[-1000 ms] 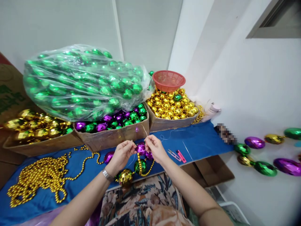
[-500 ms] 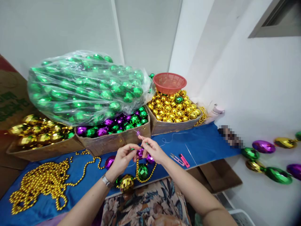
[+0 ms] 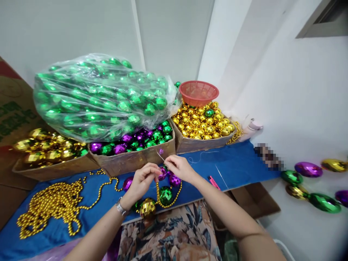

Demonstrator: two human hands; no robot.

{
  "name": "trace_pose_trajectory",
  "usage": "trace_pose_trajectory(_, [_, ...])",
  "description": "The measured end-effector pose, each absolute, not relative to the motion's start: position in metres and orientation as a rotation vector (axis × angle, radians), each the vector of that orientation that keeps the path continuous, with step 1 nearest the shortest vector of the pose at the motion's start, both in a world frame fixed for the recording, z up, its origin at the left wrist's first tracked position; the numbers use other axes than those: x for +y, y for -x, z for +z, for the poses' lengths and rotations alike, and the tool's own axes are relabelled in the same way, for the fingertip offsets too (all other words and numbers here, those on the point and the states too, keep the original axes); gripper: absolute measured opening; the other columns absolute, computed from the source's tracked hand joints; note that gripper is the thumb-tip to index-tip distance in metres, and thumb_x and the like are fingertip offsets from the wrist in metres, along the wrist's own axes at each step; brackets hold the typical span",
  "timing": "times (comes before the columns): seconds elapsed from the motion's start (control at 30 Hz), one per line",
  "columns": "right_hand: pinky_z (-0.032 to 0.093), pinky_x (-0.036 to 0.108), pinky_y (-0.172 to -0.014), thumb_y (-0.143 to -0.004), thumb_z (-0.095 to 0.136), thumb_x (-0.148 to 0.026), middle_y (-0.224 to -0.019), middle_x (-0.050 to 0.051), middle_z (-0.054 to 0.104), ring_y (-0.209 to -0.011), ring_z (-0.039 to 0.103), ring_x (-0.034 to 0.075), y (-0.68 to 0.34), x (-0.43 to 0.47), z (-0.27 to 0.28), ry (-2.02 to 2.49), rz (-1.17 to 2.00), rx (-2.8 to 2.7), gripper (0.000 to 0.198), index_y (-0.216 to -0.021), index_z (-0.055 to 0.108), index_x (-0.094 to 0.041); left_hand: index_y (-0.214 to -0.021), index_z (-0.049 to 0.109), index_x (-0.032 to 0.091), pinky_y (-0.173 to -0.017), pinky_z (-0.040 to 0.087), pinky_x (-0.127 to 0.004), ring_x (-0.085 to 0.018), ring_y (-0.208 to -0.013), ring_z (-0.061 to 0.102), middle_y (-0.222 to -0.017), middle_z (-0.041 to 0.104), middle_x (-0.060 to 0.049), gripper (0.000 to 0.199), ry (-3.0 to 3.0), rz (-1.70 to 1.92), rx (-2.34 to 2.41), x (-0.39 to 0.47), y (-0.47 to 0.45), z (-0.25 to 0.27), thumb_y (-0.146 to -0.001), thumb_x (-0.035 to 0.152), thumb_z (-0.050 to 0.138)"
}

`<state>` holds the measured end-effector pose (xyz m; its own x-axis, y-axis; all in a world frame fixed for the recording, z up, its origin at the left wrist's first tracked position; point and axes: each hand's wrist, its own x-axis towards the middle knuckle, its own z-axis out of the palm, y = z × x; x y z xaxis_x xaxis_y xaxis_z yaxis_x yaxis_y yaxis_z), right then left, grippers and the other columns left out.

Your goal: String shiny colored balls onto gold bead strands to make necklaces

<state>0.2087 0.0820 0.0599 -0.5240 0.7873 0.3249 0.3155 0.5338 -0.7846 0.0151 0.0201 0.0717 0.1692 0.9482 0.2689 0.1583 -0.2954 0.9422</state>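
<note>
My left hand [image 3: 144, 181], with a metal watch at its wrist, has its fingers pinched at the upper end of a gold bead chain [image 3: 175, 203]. Opposite it, my right hand [image 3: 181, 167] is closed in a pinch on a thin white thread [image 3: 161, 156], whose end sticks up to the left. Beneath the hands hang shiny faceted balls: a purple ball [image 3: 174, 179], a green ball [image 3: 166, 195] and a gold ball [image 3: 147, 207]. Another purple ball [image 3: 127, 183] lies beside my left wrist. The fingertips partly hide the join.
A heap of gold beads [image 3: 51, 204] lies left on the blue cloth [image 3: 231, 161]. Behind stand boxes of gold balls [image 3: 202, 121] and mixed balls [image 3: 119, 149], a bag of green balls [image 3: 103, 98] and a red basket [image 3: 199, 93]. A pink tool [image 3: 214, 182] lies right.
My hands have drawn slightly apart, and the thread end now slants up left from my right fingers. The pink-handled snips beside the pink tool no longer show; my right forearm crosses that area.
</note>
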Motion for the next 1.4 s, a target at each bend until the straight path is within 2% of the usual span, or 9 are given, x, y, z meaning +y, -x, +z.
trace_pose_trajectory(0.1, [0.046,0.025,-0.072,-0.097,0.047,-0.025,-0.083,0.004,0.060,-0.078,0.059,0.015,-0.215,0.081,0.061,0.865,0.412,-2.364,0.019,-0.089,0.062,-0.018,-0.086,0.070,0.020,-0.066,0.050,-0.026,-0.013,-0.070,0.061,-0.091,0.060,-0.006,0.023,-1.905,1.122,1.179,0.019,-0.014,0.074,-0.089,0.019,0.048])
trace_pose_trajectory(0.2, [0.042,0.023,-0.064,-0.097,0.048,-0.023,-0.080,0.003,0.056,-0.069,0.055,0.013,-0.217,0.077,0.061,0.877,0.247,-2.498,0.018,-0.087,0.062,-0.018,-0.097,0.070,0.021,-0.074,0.050,-0.027,-0.016,-0.083,0.061,-0.096,0.061,-0.008,0.027,-2.173,1.073,1.310,0.017,-0.014,0.067,-0.088,0.014,0.045])
trace_pose_trajectory(0.43, [0.042,0.023,-0.068,-0.098,0.047,-0.020,-0.077,0.000,0.057,-0.072,0.054,0.013,-0.215,0.072,0.068,0.800,0.562,-2.410,0.020,-0.083,0.059,-0.018,-0.113,0.066,0.022,-0.079,0.050,-0.030,-0.020,-0.090,0.060,-0.103,0.058,-0.010,0.028,-2.281,1.054,1.382,0.013,-0.017,0.063,-0.089,0.021,0.050])
trace_pose_trajectory(0.73, [0.043,0.026,-0.071,-0.096,0.049,-0.027,-0.080,0.002,0.059,-0.077,0.056,0.014,-0.228,0.076,0.084,0.762,0.631,-2.352,0.020,-0.084,0.062,-0.017,-0.075,0.069,0.019,-0.078,0.048,-0.029,-0.018,-0.084,0.059,-0.091,0.062,-0.007,0.019,-1.717,1.193,1.265,0.018,-0.008,0.073,-0.086,0.032,0.061])
trace_pose_trajectory(0.87, [0.048,0.028,-0.071,-0.092,0.053,-0.038,-0.077,0.001,0.060,-0.073,0.057,0.014,-0.242,0.073,0.072,0.883,1.100,-1.933,0.025,-0.078,0.059,-0.018,-0.067,0.068,0.017,-0.092,0.048,-0.037,-0.024,-0.107,0.059,-0.116,0.063,-0.010,0.020,-1.100,1.293,0.929,0.013,0.004,0.070,-0.080,0.032,0.068])
trace_pose_trajectory(1.0, [0.052,0.037,-0.086,-0.085,0.062,-0.043,-0.099,0.005,0.068,-0.098,0.063,0.020,-0.228,0.063,0.053,0.683,1.673,-1.030,0.028,-0.074,0.051,-0.020,-0.061,0.063,0.015,-0.106,0.039,-0.045,-0.030,-0.123,0.052,-0.118,0.067,-0.011,0.023,-0.789,1.381,0.650,0.012,-0.003,0.065,-0.075,0.031,0.072])
trace_pose_trajectory(1.1, [0.051,0.040,-0.092,-0.083,0.066,-0.037,-0.089,0.000,0.069,-0.099,0.065,0.019,-0.213,0.059,0.047,0.489,1.845,-0.555,0.023,-0.074,0.051,-0.021,-0.061,0.060,0.016,-0.103,0.042,-0.046,-0.026,-0.105,0.062,-0.088,0.071,-0.007,0.023,-0.682,1.432,0.540,0.017,-0.015,0.066,-0.076,0.031,0.072])
trace_pose_trajectory(1.2, [0.055,0.035,-0.085,-0.083,0.065,-0.031,-0.061,-0.008,0.057,-0.068,0.062,0.012,-0.209,0.060,0.049,0.386,1.873,-0.327,0.017,-0.075,0.051,-0.023,-0.067,0.058,0.017,-0.088,0.050,-0.040,-0.012,-0.062,0.058,-0.055,0.054,0.003,0.021,-0.550,1.432,0.497,0.022,-0.022,0.068,-0.082,0.027,0.067])
trace_pose_trajectory(1.4, [0.048,0.019,-0.053,-0.075,0.066,-0.028,-0.052,-0.012,0.033,-0.043,0.034,0.004,-0.216,0.066,0.040,0.579,1.773,-0.386,0.027,-0.067,0.041,-0.021,-0.063,0.052,0.015,-0.063,0.048,-0.026,-0.006,-0.044,0.036,-0.047,0.034,0.008,0.026,-0.557,1.461,0.667,0.017,-0.021,0.057,-0.082,0.025,0.068])
